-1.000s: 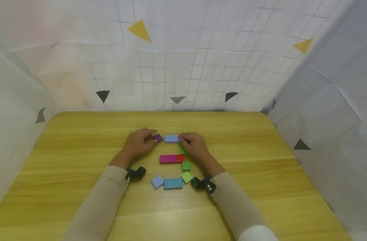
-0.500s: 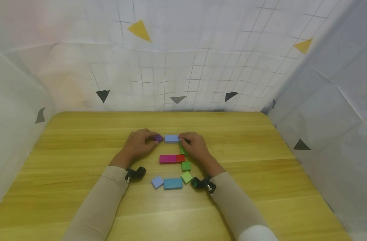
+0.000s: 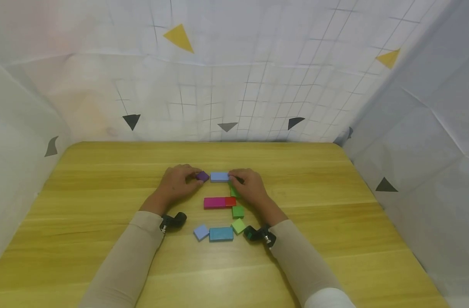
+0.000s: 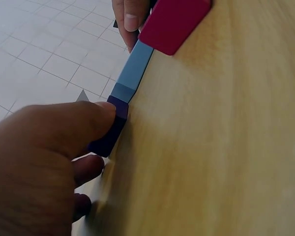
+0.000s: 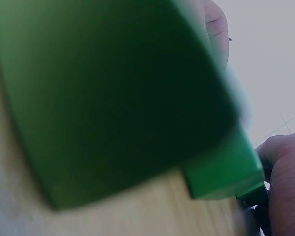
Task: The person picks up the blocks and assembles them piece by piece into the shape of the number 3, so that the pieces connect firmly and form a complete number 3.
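Note:
In the head view my left hand (image 3: 175,185) pinches a small purple block (image 3: 202,176) between thumb and fingers. The left wrist view shows that purple block (image 4: 105,143) end-on to a long light blue block (image 4: 134,69). My right hand (image 3: 252,187) bends over the other end of the light blue block (image 3: 219,177), its thumb and index finger around a dark green block (image 3: 240,180) that they mostly cover. A green block (image 3: 234,192) shows below the right thumb. In the right wrist view a near green block (image 5: 113,103) hides much of the scene.
Nearer me lie a magenta block (image 3: 214,203), a red block (image 3: 230,202) touching it, a green block (image 3: 238,211), a lime block (image 3: 238,226), a blue block (image 3: 221,234) and a tilted periwinkle block (image 3: 201,232). White sheets surround the wooden table (image 3: 103,171).
The purple block has shifted slightly right toward the light blue block, with my left fingers following it. My right hand has stayed in place.

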A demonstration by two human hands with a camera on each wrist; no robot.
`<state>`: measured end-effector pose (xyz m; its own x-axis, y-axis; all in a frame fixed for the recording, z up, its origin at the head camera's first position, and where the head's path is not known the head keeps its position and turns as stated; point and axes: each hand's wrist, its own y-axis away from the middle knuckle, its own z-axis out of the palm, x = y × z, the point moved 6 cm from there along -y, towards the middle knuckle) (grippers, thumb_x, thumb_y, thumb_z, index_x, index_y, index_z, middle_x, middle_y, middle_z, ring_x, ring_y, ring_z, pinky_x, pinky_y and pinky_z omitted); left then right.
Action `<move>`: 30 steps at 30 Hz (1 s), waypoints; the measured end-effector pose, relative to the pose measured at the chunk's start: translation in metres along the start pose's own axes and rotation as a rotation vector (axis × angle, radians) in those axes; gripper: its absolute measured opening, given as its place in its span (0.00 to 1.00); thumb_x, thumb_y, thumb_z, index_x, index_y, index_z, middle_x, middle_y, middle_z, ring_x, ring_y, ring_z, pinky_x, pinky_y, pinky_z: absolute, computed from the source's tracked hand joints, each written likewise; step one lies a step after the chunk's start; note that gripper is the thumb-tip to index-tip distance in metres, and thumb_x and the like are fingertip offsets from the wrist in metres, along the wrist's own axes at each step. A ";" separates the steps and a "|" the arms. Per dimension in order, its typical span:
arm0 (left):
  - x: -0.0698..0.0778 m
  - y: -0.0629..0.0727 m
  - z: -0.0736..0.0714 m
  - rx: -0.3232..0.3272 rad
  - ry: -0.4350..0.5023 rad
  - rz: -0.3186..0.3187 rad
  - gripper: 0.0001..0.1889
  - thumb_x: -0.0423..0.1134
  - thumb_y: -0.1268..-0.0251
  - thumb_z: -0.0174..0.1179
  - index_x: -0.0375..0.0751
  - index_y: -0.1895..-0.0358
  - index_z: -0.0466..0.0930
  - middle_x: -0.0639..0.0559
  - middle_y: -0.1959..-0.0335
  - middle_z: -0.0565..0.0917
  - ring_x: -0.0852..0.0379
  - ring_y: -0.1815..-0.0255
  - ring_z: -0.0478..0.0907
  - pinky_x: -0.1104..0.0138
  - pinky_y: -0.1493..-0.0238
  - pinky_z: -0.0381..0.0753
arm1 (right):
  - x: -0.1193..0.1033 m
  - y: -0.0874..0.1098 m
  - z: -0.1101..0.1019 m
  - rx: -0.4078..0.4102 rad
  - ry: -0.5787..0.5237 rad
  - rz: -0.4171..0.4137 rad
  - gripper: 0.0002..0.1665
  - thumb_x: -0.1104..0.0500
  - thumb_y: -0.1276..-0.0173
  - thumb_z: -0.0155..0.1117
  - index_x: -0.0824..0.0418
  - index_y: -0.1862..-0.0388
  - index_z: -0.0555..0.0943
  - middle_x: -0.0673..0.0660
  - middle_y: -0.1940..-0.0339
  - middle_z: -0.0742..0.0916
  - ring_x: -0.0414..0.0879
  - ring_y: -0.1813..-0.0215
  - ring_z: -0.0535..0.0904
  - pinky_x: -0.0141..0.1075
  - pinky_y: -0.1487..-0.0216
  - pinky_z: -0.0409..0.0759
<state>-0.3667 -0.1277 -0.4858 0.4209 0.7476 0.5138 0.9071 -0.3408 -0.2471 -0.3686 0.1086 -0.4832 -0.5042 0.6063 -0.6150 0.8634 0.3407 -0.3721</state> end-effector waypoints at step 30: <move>0.000 0.001 -0.001 -0.012 0.017 -0.027 0.18 0.53 0.36 0.64 0.55 0.46 0.85 0.61 0.60 0.84 0.57 0.56 0.77 0.58 0.50 0.76 | 0.001 0.000 0.000 -0.001 -0.012 0.017 0.14 0.57 0.29 0.65 0.59 0.49 0.87 0.55 0.48 0.89 0.50 0.41 0.82 0.44 0.37 0.78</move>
<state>-0.3657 -0.1282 -0.4853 0.3959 0.7467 0.5345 0.9183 -0.3273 -0.2228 -0.3691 0.1091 -0.4836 -0.4900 0.6029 -0.6296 0.8717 0.3317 -0.3608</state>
